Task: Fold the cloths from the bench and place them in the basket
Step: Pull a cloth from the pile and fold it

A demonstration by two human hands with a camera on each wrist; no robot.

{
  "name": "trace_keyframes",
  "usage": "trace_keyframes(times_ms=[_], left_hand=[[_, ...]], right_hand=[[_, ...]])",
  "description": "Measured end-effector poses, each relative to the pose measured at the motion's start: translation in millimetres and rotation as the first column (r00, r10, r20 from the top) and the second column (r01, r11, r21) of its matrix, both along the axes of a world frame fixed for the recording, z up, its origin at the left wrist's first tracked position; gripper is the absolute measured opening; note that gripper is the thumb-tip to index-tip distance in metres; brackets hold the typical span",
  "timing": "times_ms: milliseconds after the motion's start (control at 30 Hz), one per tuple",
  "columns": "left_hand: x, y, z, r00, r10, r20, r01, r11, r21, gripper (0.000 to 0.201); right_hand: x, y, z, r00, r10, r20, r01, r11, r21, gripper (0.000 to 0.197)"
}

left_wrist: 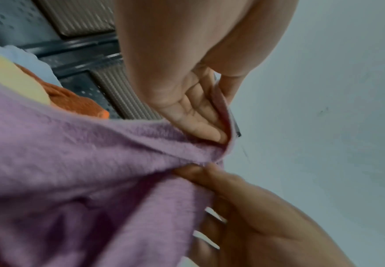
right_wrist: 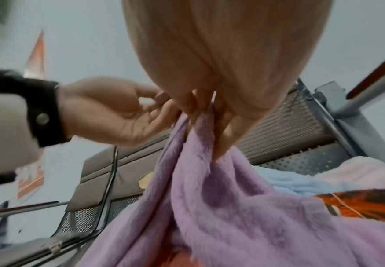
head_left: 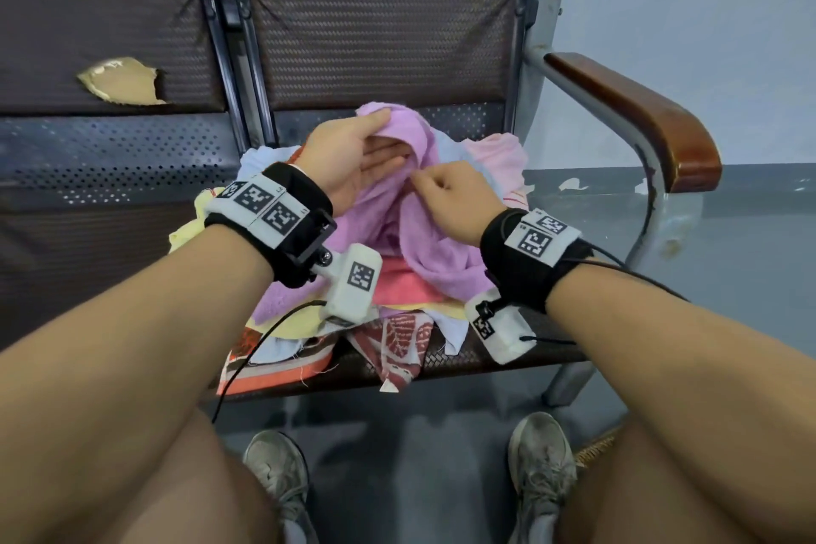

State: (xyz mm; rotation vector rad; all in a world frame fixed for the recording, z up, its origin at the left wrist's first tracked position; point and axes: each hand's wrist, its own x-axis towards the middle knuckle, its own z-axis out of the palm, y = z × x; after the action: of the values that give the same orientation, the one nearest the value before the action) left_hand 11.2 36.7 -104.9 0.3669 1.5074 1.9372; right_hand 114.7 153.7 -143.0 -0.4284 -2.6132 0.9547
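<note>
A purple terry cloth (head_left: 441, 252) is lifted off the top of a heap of cloths (head_left: 287, 322) on the bench seat (head_left: 499, 360). My left hand (head_left: 384, 139) holds its upper edge, thumb on top and straight fingers underneath; in the left wrist view the hem runs between thumb and fingers (left_wrist: 200, 115). Just to the right, my right hand (head_left: 417, 186) pinches the same cloth (right_wrist: 232, 198) lower down, fingertips (right_wrist: 198, 110) bunched on a fold. The two hands almost touch. No basket is clearly in view.
The heap holds yellow, pink (head_left: 499, 163), light blue and orange patterned cloths, and a red leaf-print one (head_left: 397, 345) hangs over the front edge. A wooden armrest (head_left: 640, 115) stands to the right. The left backrest is torn (head_left: 123, 82). My knees and shoes are below.
</note>
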Motion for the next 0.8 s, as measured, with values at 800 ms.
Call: trace_keyframes(times_ms=[800], left_hand=[[-18.7,-4.2,-6.3,0.957,0.291,-0.024,-0.291,0.957,-0.005,0.010]], right_hand=[[-6.0,3.5,8.7,0.993,0.057,-0.107,-0.081,0.967,-0.240,0.038]])
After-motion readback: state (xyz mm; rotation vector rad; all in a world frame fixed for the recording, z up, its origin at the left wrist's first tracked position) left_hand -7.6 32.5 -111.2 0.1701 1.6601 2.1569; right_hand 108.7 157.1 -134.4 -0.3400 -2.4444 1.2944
